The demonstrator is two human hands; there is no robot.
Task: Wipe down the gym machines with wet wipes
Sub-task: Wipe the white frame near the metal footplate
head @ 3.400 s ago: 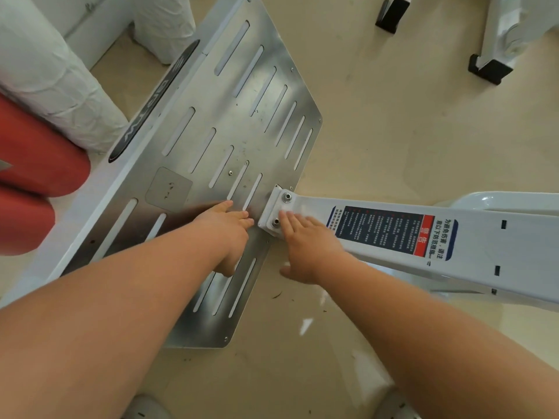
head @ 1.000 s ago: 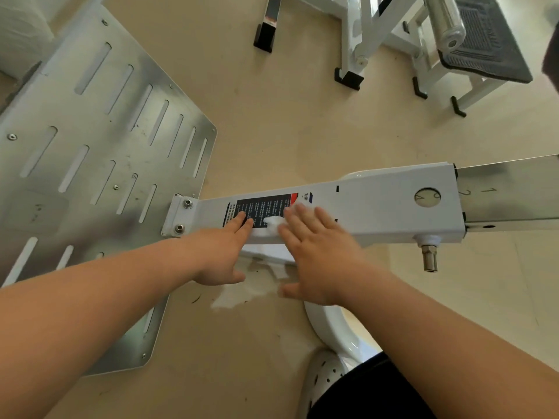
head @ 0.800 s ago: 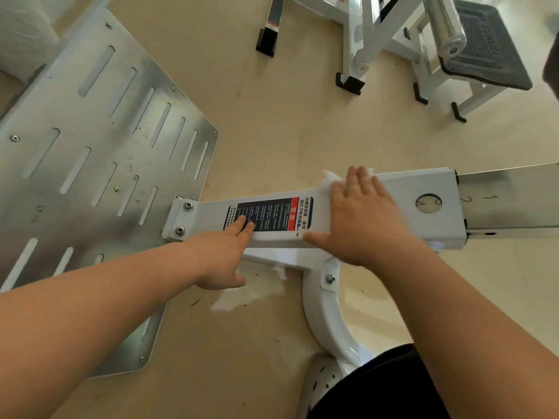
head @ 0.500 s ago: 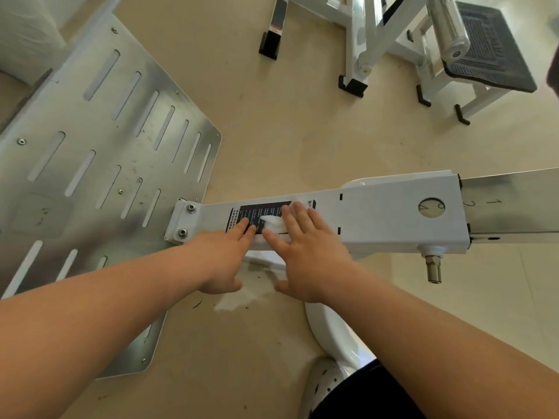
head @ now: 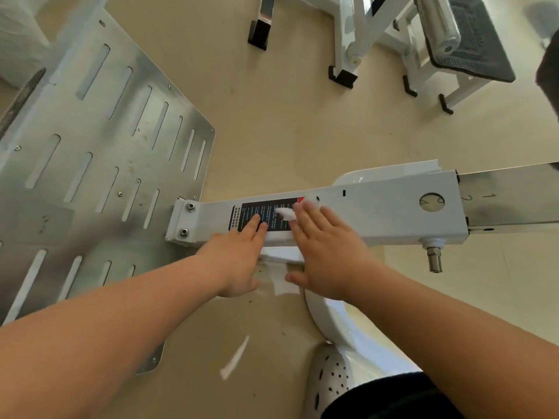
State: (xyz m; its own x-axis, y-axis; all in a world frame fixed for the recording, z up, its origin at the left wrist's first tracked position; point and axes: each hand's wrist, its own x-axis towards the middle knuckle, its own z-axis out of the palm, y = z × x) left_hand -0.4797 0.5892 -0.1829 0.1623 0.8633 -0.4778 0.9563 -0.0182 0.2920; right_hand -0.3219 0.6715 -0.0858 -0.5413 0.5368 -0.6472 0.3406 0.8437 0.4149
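While its fingers lie straight and close together, the right hand (head: 326, 252) presses flat on a crumpled white wet wipe (head: 286, 213). The wipe peeks out past the fingertips on the top face of a long white-painted metal beam (head: 381, 213). Just beside it at nine o'clock, the left hand (head: 239, 258) lies open with straight fingers, holding nothing, its tips on the black rectangular warning label (head: 257, 211) stuck to the beam. The wipe sits on that label's three o'clock end. At nine o'clock the beam ends in a bracket with two bolts, set against a large slotted brushed-steel plate (head: 106, 164). At three o'clock a bare steel inner rail (head: 511, 195) marked with numbers comes out of the beam, and a small steel pin (head: 434, 260) juts from the beam's near edge. Beige smooth floor (head: 287, 122) lies beneath. At twelve to one o'clock stands a white tubular machine frame with black feet (head: 348, 40), well apart, and at six o'clock a white perforated shoe (head: 329, 379).
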